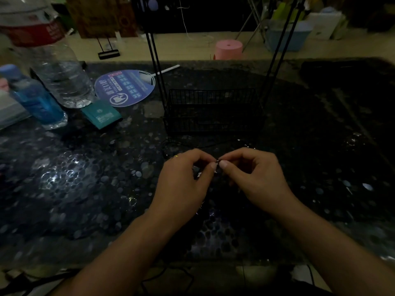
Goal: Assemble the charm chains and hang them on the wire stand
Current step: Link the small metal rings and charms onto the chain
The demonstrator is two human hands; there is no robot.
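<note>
Dim room, dark speckled glossy table (85, 189), pale floor (181, 48) beyond.

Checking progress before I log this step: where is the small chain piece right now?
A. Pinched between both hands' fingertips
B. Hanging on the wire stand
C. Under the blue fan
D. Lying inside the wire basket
A: the left hand and right hand pinch the small chain piece between their fingertips, in front of the wire stand.

Your forearms are bare, no sleeves reaching the wrists. Your left hand (183, 184) wears a small yellowish ring; your right hand (254, 176) wears nothing visible.
</note>
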